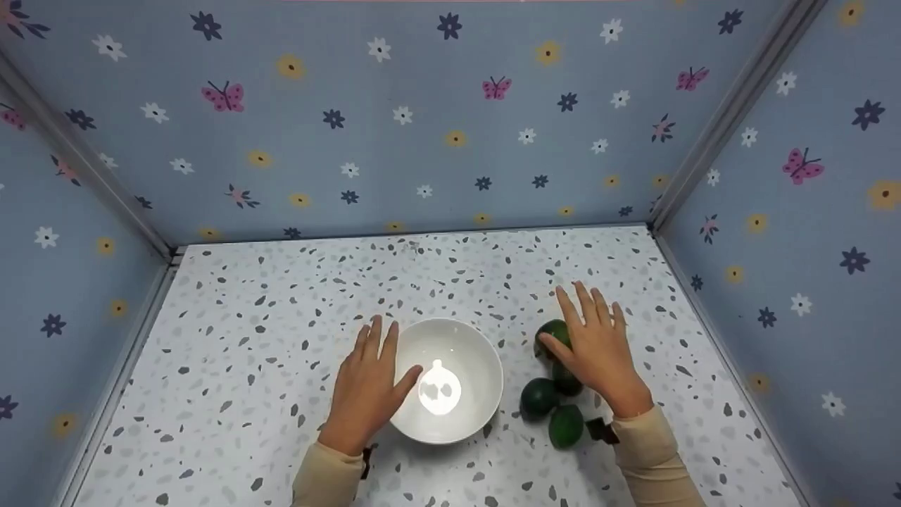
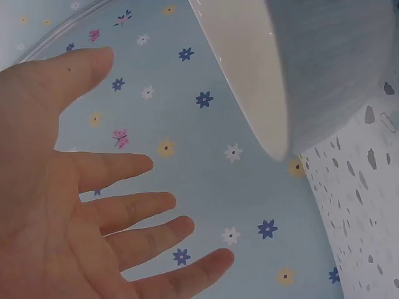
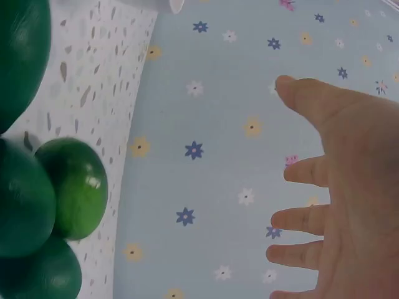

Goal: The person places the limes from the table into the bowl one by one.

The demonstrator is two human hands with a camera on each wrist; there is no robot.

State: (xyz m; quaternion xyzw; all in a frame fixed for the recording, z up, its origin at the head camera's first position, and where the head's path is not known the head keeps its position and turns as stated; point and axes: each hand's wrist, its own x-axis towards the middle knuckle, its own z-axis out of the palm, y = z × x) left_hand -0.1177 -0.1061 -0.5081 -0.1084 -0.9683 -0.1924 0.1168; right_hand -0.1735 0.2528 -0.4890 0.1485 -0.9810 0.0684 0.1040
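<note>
A white bowl (image 1: 447,422) stands on the speckled table; its side and rim show in the left wrist view (image 2: 330,75). My left hand (image 1: 366,394) is at the bowl's left side, fingers spread and straight, holding nothing; whether it touches the rim I cannot tell. Several dark green, rounded fruits (image 1: 539,398) lie grouped to the bowl's right. Over the far ones is my right hand (image 1: 600,352), fingers spread, partly covering them. In the right wrist view the green fruits (image 3: 78,187) are apart from that empty hand (image 3: 361,187).
The speckled white tabletop (image 1: 232,352) is enclosed by blue panels (image 1: 422,84) with flowers and butterflies at the back, left and right. Grey metal strips (image 1: 732,105) run along the panel corners. Beige sleeves (image 1: 651,451) cover both forearms.
</note>
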